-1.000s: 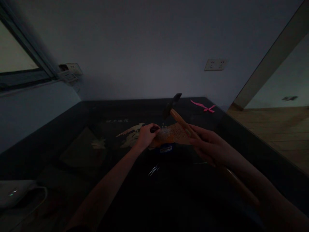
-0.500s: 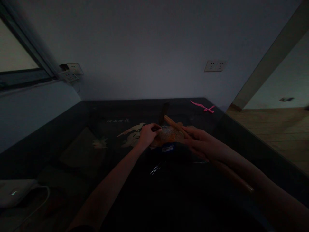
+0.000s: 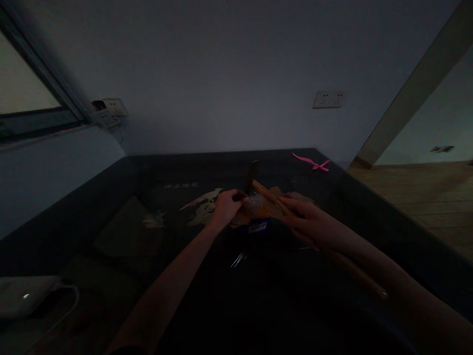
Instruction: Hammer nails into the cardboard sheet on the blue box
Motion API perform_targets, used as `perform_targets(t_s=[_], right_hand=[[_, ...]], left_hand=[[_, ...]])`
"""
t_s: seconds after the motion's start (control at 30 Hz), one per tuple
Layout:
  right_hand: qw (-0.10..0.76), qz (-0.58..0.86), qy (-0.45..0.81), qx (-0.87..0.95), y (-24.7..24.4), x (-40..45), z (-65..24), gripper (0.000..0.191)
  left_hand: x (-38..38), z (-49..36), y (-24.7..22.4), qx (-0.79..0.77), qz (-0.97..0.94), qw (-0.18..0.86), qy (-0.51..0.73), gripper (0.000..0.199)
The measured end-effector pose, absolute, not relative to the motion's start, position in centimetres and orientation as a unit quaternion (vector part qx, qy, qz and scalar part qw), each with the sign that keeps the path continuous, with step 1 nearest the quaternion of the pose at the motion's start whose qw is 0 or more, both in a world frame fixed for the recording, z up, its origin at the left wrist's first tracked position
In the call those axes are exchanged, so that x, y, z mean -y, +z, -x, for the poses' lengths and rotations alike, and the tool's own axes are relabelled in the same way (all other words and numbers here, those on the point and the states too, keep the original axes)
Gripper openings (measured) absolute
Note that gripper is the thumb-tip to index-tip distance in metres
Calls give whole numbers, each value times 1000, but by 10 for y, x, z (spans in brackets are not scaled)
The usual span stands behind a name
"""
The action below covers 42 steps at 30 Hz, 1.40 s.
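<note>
Right hand (image 3: 312, 222): fingers clamped on wooden handle of hammer (image 3: 271, 196), its dark head low beside left hand (image 3: 226, 207); left thumb and fingertips curled together at left end of speckled orange piece (image 3: 258, 206), on dark table (image 3: 207, 165), blue label just nearer

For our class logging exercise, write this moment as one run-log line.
left hand: at the orange-brown piece | right hand: gripping wooden-handled hammer | pink ribbon-like item: at far right of table
</note>
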State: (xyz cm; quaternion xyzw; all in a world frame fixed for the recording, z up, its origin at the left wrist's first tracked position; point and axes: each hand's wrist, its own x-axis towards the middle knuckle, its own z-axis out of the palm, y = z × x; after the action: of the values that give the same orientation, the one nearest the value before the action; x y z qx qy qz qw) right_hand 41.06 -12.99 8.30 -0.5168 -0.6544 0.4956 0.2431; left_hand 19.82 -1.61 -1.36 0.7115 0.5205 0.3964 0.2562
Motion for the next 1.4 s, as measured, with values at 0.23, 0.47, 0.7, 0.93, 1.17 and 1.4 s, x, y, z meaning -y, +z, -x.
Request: perform_targets(t_s=[0.23,0.47,0.7,0.93,1.17,1.4], right_hand=[[255,493,500,665,82,129,-414,62],[247,510,483,667,84,131,-413,64],[218,510,507,660,80,127,-413,63],[258,508,488,662,85,130,-413,65],[222,516,494,663,81,127,-415,58],[225,519,493,661,78,128,-420,63]], left_hand=[[13,-198,-11,-511,-696,306,400,7],[12,-200,-9,-516,-680,329,403,6],[11,-198,-6,-531,-691,307,383,8],[13,-200,-5,-516,-689,320,396,4],[13,-198,-7,-523,-693,309,388,9],[13,-198,-8,-514,-696,318,387,11]])
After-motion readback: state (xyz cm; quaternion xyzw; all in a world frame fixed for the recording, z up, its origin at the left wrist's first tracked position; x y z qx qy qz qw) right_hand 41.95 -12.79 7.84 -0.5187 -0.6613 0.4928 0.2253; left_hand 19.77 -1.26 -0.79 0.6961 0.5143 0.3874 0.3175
